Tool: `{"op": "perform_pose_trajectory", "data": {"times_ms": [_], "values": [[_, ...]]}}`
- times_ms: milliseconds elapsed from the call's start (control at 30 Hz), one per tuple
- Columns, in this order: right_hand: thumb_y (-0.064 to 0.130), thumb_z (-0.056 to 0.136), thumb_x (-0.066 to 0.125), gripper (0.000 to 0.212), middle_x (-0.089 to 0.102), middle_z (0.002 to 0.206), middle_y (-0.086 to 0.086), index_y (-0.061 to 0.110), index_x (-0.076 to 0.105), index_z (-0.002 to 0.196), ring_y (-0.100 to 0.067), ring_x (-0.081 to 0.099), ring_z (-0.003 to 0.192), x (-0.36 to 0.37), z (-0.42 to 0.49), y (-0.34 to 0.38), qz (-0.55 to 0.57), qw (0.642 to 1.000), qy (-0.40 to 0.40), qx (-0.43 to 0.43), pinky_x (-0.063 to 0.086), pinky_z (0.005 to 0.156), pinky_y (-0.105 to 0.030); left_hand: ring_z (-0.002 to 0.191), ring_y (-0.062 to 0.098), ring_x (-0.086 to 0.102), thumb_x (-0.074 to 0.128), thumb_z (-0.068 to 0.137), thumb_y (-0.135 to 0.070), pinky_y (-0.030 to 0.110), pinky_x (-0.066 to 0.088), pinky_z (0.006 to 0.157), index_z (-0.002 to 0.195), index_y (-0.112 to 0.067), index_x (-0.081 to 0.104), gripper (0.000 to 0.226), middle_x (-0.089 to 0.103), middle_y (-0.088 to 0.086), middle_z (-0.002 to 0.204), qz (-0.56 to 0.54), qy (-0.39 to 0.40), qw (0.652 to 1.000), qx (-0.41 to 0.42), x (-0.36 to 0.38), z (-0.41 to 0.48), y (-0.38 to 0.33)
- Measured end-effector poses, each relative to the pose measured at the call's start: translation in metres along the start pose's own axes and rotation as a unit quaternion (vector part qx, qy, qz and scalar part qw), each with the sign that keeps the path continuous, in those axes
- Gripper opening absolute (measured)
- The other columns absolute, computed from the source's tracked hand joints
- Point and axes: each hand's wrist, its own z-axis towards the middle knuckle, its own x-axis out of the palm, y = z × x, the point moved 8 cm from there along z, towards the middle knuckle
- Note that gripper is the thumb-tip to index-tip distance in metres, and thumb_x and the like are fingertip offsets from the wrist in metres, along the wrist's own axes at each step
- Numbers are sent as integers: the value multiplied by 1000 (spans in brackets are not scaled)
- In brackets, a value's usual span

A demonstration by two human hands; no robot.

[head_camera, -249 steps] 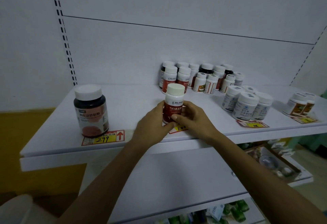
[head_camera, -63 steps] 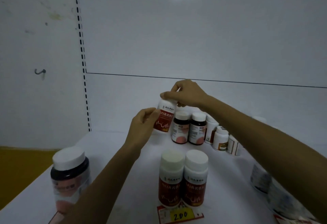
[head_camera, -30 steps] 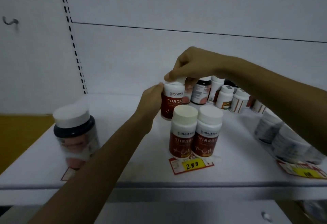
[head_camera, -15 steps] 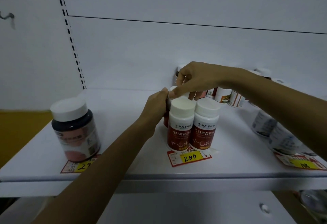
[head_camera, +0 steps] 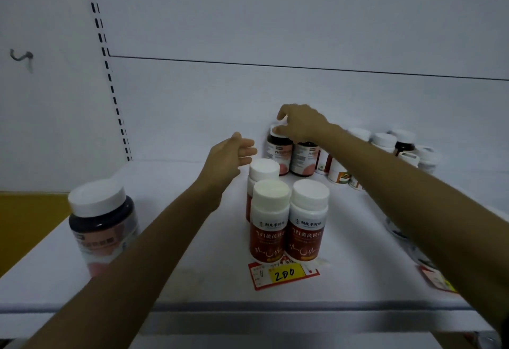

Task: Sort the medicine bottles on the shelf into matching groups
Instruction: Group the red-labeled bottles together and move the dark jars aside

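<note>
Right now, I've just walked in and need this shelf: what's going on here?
A person is sorting medicine on a shelf. The right hand pinches the cap of a dark bottle at the back. The left hand hovers open, holding nothing. Three red-label bottles stand grouped at the front.

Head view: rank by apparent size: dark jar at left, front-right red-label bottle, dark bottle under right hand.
1. dark jar, largest, also close.
2. red-label bottle.
3. dark bottle the right hand holds: smallest-looking, but farthest back, true size unsure.
</note>
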Motion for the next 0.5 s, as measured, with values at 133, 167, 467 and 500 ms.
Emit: {"op": "perform_pose_trajectory", "data": {"times_ms": [133, 167, 467, 500], "values": [[44, 88, 54, 51, 57, 125, -12, 12, 48, 127, -30, 55, 110, 13, 11, -1, -53, 998, -23, 10, 43, 83, -37, 110, 18, 56, 26, 101, -36, 34, 41, 98, 121, -13, 56, 43, 62, 4, 122, 8, -22, 999, 38, -12, 6, -18], [44, 88, 54, 51, 58, 123, -12, 11, 49, 125, -30, 55, 107, 16, 12, -2, -54, 998, -24, 16, 42, 79, -36, 109, 17, 56, 26, 101, -36, 34, 41, 98, 120, -13, 56, 42, 62, 3, 122, 10, -25, 999, 45, -13, 7, -21], [45, 77, 67, 47, 61, 111, -3, 17, 53, 112, -24, 57, 98, 3, 10, 7, 69, 991, -108, 31, 41, 75, -32, 111, 13, 50, 39, 98, -30, 26, 38, 91, 126, -18, 49, 32, 52, 1, 132, 61, -51, 993, 91, -21, 5, -27], [47, 75, 68, 46, 61, 108, -1, 19, 55, 109, -21, 56, 94, -8, 8, 12, 91, 988, -125, 26, 41, 74, -31, 116, 14, 48, 42, 97, -29, 25, 36, 92, 130, -19, 46, 34, 49, 0, 136, 70, -60, 991, 93, -24, 5, -29]]}}
